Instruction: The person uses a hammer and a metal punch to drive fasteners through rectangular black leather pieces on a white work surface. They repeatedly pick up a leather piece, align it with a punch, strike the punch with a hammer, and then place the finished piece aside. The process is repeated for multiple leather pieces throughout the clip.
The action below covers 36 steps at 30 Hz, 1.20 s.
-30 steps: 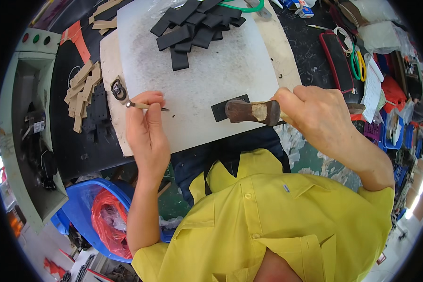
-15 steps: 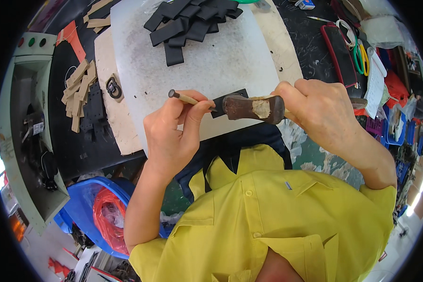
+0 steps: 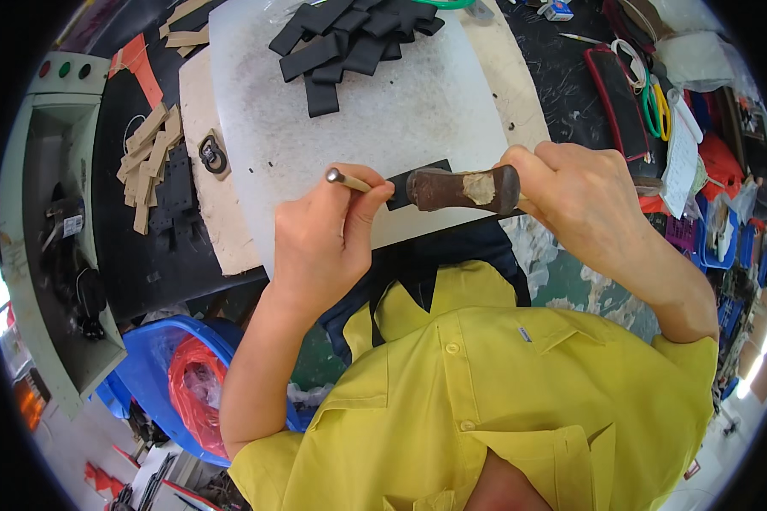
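We've got our left hand [image 3: 322,243] pinching a slim metal-ended tool [image 3: 349,180], our right hand [image 3: 575,192] wrapped round the hammer [image 3: 452,189], hands apart, and the black strip [image 3: 399,196] lies between them

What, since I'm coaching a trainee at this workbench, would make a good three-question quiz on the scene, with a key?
1. Multiple choice: which hand grips the hammer? A) left B) both C) right
2. True or false: the heap of black strips lies on the white board.
3. Short answer: what does the left hand pinch between thumb and fingers?

Key:
1. C, the right hand.
2. True.
3. A slim punch-like tool with a tan shaft and a metal end.
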Tool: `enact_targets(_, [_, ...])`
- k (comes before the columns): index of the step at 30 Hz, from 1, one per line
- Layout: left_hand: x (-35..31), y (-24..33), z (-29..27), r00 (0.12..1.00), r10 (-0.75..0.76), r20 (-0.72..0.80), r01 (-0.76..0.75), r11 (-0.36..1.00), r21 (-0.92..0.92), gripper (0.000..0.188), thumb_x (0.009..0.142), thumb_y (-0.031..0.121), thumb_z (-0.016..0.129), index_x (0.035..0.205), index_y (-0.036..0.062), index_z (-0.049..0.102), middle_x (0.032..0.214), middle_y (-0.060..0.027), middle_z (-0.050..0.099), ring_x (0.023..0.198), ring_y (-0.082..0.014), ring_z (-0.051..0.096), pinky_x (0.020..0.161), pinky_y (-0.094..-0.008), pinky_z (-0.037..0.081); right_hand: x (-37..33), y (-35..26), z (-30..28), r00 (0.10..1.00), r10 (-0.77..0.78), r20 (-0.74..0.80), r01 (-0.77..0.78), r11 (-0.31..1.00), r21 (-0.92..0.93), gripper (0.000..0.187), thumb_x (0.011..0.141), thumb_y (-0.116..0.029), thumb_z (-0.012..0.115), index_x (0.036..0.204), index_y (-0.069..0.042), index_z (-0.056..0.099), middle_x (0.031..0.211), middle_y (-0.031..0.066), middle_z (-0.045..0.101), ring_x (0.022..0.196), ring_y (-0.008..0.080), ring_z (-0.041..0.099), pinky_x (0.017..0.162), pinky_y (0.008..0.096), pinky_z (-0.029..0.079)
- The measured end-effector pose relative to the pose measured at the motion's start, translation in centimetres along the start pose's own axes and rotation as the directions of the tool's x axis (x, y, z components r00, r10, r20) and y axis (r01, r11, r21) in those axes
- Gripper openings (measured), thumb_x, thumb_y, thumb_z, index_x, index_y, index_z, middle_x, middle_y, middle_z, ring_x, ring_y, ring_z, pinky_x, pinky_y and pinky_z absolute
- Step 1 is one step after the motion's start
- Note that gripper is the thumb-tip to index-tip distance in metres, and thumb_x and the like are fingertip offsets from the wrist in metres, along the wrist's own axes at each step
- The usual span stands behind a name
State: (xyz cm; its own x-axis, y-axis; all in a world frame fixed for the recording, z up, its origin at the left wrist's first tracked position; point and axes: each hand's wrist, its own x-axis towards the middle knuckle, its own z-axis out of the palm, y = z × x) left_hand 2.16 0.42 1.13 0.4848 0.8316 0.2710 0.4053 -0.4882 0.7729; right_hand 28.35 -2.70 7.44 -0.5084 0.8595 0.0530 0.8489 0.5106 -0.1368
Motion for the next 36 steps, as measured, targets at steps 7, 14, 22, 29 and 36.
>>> enact_targets(7, [-0.8,0.7,0.9,0.986,0.163,-0.020,-0.147,0.934,0.327,0.017,0.087,-0.003,0.069,0.084,-0.0009,0.052,0.085,-0.0104,0.070,0.057,-0.0229,0.065,0.050,-0.0283,0.050,-0.4,-0.3,0.0,1.000,0.009,-0.023,-0.009,1.000,0.003,0.019,0.081,-0.009,0.066,0.094,-0.010,0.051,0.066,0.0065,0.054,0.057,0.0284,0.062,0.045,0.0393,0.046])
enact_targets(14, [-0.7,0.8,1.6,0.952,0.297,-0.071,-0.254,0.899,0.356,0.017,0.085,0.001,0.072,0.084,0.0000,0.055,0.079,-0.0077,0.067,0.054,-0.0222,0.061,0.046,-0.0300,0.048,1.6,-0.6,-3.6,0.900,0.293,-0.324,-0.135,0.893,0.430,0.017,0.089,-0.019,0.071,0.088,-0.009,0.058,0.061,0.0056,0.057,0.051,0.0175,0.058,0.048,0.0329,0.044])
enact_targets(22, [-0.5,0.7,1.6,0.952,0.306,-0.027,-0.275,0.887,0.370,0.019,0.086,0.006,0.073,0.087,0.0007,0.055,0.069,-0.0090,0.062,0.055,-0.0253,0.060,0.045,-0.0336,0.048,0.3,-0.2,-3.5,0.999,0.045,0.018,-0.041,0.985,-0.168,0.024,0.080,-0.014,0.072,0.089,-0.009,0.051,0.065,0.0129,0.060,0.062,0.0343,0.064,0.053,0.0449,0.047])
enact_targets(29, [-0.6,0.8,1.5,0.974,0.219,-0.063,-0.186,0.924,0.335,0.019,0.087,0.007,0.072,0.084,0.0015,0.054,0.070,-0.0095,0.061,0.052,-0.0277,0.057,0.044,-0.0344,0.047,0.2,-0.7,-2.7,0.961,0.179,-0.212,-0.163,0.982,0.091,0.026,0.081,-0.016,0.074,0.088,-0.007,0.050,0.065,0.0138,0.060,0.060,0.0357,0.060,0.053,0.0419,0.047])
enact_targets(36, [-0.3,1.0,1.3,0.972,0.234,-0.027,-0.207,0.904,0.374,0.020,0.087,0.007,0.072,0.083,0.0015,0.054,0.074,-0.0096,0.064,0.053,-0.0265,0.059,0.044,-0.0325,0.048,1.4,-0.1,-5.6,0.908,0.109,-0.405,0.060,0.922,0.381,0.023,0.079,-0.011,0.076,0.092,-0.009,0.058,0.067,0.0113,0.061,0.055,0.0266,0.058,0.054,0.0328,0.049])
